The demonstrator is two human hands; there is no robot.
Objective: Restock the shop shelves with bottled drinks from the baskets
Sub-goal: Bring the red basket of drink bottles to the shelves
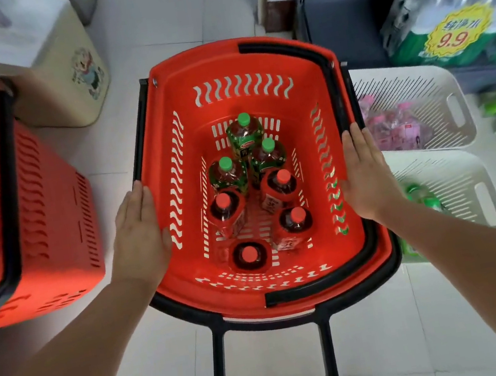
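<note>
Flanking basket (204,61), long axis pointing away | left hand (138,234), right hand (366,182) grip flat-fingered | bottles (284,177) upright

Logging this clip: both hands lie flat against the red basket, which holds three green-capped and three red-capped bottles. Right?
The head view shows four red-capped bottles, not three. Three green-capped bottles, left hand and right hand flat against the red basket: correct.

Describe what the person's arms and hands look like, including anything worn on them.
Both are bare. The left hand and right hand wear no gloves, and no rings, watch or bracelet show on them or the wrists. The forearms are uncovered to the frame's edge; no sleeve is in view.
</note>
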